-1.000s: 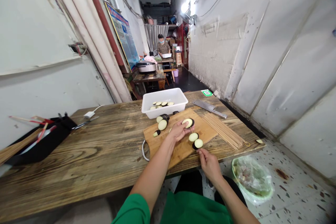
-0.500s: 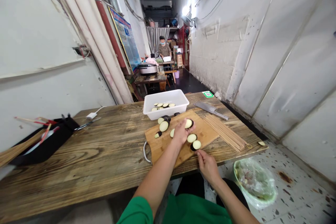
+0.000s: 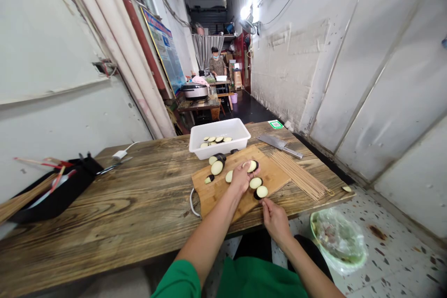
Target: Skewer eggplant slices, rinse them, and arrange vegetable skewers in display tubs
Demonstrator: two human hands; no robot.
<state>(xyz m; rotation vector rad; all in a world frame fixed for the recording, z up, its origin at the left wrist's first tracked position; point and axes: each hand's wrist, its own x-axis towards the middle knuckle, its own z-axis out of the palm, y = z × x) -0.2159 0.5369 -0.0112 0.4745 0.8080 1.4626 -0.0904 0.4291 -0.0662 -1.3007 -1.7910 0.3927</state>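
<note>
The wooden table (image 3: 122,205) is occupied by a cutting board (image 3: 213,200), with a white tub (image 3: 226,148) set behind it. To the right are laid a cleaver (image 3: 274,141), thin skewers (image 3: 302,177), a green-edged card (image 3: 275,124) and a pale scrap (image 3: 347,189). At left, a white adapter (image 3: 119,154) and a black holder (image 3: 52,200) are placed.

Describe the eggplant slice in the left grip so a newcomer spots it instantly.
Start at the brown wood-plank table, then the light-brown wooden cutting board on it. At the board, find the person's bare left grip and the pale oval, dark-skinned eggplant slice there. Unlike the two similar slices nearer the right grip, fingers hold it directly.
</note>
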